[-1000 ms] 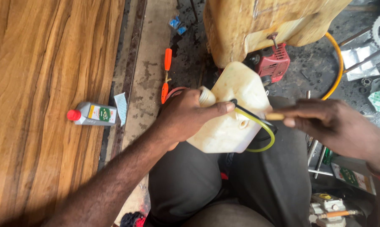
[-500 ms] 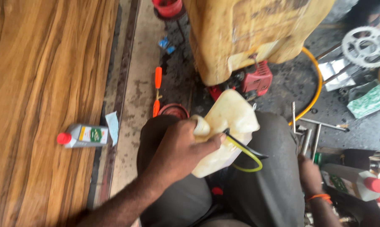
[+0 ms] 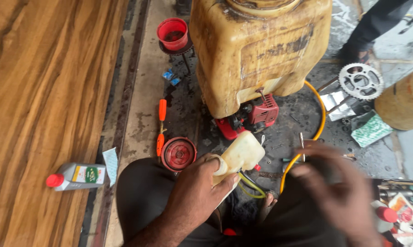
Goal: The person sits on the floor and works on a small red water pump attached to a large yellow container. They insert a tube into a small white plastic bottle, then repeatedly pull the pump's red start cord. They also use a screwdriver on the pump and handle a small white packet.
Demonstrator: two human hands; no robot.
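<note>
My left hand [image 3: 195,194] grips a small cream plastic fuel tank [image 3: 240,154] by its neck, above my lap. Thin yellow-green and black hoses [image 3: 252,186] hang from the tank's underside. My right hand [image 3: 339,192] is blurred with motion at the lower right, fingers spread, holding nothing that I can see. A large dirty yellow sprayer tank [image 3: 256,48] with a red engine [image 3: 254,116] under it stands on the floor just beyond the small tank.
A red round cover [image 3: 179,154] and an orange-handled screwdriver [image 3: 161,128] lie by my left knee. A grey oil bottle with a red cap [image 3: 76,176] lies on the wooden surface. A red cup [image 3: 172,33], a sprocket [image 3: 361,81], a yellow hose [image 3: 320,119] and loose tools surround me.
The view tilted up, showing more of the sprayer. My right hand came back into view from the lower right, moving fast. The small tank stayed in my left hand.
</note>
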